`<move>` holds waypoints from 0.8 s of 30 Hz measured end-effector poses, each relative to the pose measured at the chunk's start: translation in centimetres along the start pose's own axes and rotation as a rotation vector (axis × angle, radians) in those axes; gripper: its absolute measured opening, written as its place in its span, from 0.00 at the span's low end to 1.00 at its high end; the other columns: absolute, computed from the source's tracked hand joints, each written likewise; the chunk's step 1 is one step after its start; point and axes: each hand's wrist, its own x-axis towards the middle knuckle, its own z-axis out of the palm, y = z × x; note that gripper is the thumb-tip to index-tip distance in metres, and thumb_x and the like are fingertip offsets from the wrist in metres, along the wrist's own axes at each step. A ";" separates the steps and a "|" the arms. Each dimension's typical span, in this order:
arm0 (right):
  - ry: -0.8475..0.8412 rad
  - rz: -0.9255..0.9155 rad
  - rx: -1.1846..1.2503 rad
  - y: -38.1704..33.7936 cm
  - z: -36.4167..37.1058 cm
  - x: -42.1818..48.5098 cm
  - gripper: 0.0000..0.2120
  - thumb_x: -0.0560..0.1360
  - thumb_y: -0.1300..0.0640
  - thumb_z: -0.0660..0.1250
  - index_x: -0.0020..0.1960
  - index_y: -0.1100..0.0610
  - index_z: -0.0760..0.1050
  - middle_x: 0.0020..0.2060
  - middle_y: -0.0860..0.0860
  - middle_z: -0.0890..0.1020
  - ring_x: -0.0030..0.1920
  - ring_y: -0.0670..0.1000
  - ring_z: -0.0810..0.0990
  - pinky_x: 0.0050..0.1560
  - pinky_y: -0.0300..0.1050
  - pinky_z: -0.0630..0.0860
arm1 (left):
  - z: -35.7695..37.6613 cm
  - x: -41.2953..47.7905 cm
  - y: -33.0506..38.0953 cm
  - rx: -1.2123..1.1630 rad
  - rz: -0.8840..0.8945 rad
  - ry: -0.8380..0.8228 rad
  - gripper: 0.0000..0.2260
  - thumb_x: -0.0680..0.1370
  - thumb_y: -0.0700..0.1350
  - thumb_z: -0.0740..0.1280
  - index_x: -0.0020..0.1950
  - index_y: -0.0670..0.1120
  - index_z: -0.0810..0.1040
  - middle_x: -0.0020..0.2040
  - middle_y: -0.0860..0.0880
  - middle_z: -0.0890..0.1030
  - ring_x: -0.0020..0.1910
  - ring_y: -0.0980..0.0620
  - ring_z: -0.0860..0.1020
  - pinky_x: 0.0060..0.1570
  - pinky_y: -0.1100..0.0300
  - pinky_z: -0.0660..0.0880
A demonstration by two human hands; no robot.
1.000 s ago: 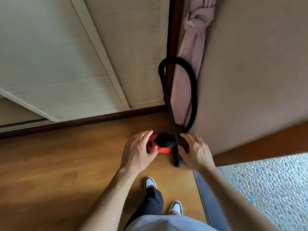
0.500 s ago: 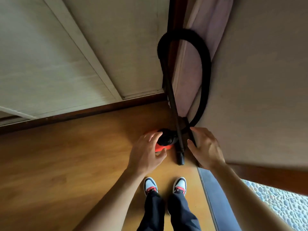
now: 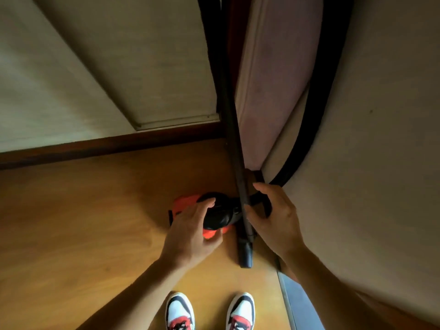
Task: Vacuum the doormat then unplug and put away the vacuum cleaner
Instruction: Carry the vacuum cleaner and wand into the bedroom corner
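Below, an orange-and-black vacuum cleaner (image 3: 214,214) on the wooden floor's corner is flanked by both spread, empty hands, the left hand (image 3: 190,232) touching it, the right hand (image 3: 273,222) beside its upright wand (image 3: 234,148).

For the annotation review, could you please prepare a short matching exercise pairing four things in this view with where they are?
Things:
1. vacuum body
2. wand
3. hose
4. shoes

Places:
A. leans up toward the corner, nozzle on the floor
B. bottom edge of the view, on the wooden floor
C. under the left hand, on the floor
D. curves along the wall, above the right hand

Pairs: 1-C, 2-A, 3-D, 4-B
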 end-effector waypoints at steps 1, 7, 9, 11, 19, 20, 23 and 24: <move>0.007 -0.018 0.028 1.1 0.9 0.5 0.24 0.73 0.45 0.69 0.65 0.55 0.77 0.58 0.48 0.81 0.57 0.46 0.80 0.57 0.43 0.79 | 1.7 0.4 -0.8 -0.057 -0.036 0.015 0.28 0.71 0.59 0.68 0.69 0.49 0.73 0.61 0.53 0.80 0.60 0.55 0.78 0.61 0.52 0.77; 0.123 -0.080 0.150 5.5 5.7 4.7 0.27 0.73 0.51 0.75 0.69 0.55 0.74 0.62 0.50 0.79 0.64 0.44 0.77 0.65 0.35 0.74 | 8.7 4.3 -6.4 -0.177 -0.156 0.091 0.28 0.69 0.63 0.68 0.65 0.50 0.76 0.58 0.56 0.80 0.59 0.57 0.78 0.63 0.56 0.75; 0.136 -0.071 0.207 6.7 7.5 5.6 0.28 0.72 0.56 0.78 0.69 0.55 0.73 0.62 0.50 0.80 0.64 0.45 0.78 0.65 0.38 0.75 | 10.2 4.9 -8.4 -0.144 -0.155 0.098 0.27 0.69 0.62 0.68 0.64 0.49 0.77 0.56 0.55 0.81 0.56 0.56 0.79 0.61 0.55 0.76; 0.145 -0.068 0.271 7.7 9.1 6.4 0.28 0.71 0.57 0.78 0.68 0.55 0.74 0.59 0.51 0.81 0.61 0.48 0.80 0.63 0.44 0.78 | 11.7 5.5 -10.4 -0.116 -0.158 0.066 0.27 0.69 0.62 0.68 0.63 0.49 0.78 0.55 0.55 0.81 0.54 0.56 0.79 0.59 0.55 0.77; 0.175 -0.039 0.434 10.5 13.0 8.5 0.10 0.72 0.59 0.76 0.46 0.58 0.75 0.36 0.48 0.77 0.38 0.48 0.79 0.38 0.46 0.79 | 15.9 5.9 -13.0 -0.131 -0.140 -0.008 0.23 0.68 0.58 0.75 0.62 0.53 0.80 0.53 0.56 0.84 0.51 0.60 0.81 0.54 0.67 0.77; 0.167 -0.033 0.446 10.7 13.4 8.5 0.10 0.72 0.59 0.76 0.44 0.59 0.74 0.34 0.51 0.76 0.36 0.51 0.78 0.36 0.49 0.78 | 16.1 6.1 -13.2 -0.109 -0.128 -0.013 0.23 0.68 0.60 0.72 0.60 0.54 0.80 0.52 0.57 0.85 0.50 0.59 0.82 0.52 0.63 0.79; 0.126 -0.008 0.536 10.8 14.0 8.9 0.11 0.73 0.61 0.75 0.44 0.66 0.74 0.33 0.62 0.75 0.34 0.60 0.78 0.32 0.59 0.78 | 16.1 7.4 -13.9 -0.043 -0.081 -0.044 0.22 0.67 0.63 0.68 0.55 0.53 0.84 0.49 0.56 0.86 0.45 0.56 0.84 0.46 0.58 0.81; 0.114 0.010 0.568 10.7 14.1 9.0 0.11 0.74 0.62 0.74 0.45 0.67 0.74 0.33 0.62 0.75 0.33 0.58 0.78 0.31 0.58 0.79 | 16.0 7.9 -14.1 -0.034 -0.079 -0.080 0.22 0.67 0.63 0.69 0.54 0.52 0.84 0.48 0.56 0.86 0.45 0.56 0.84 0.47 0.57 0.80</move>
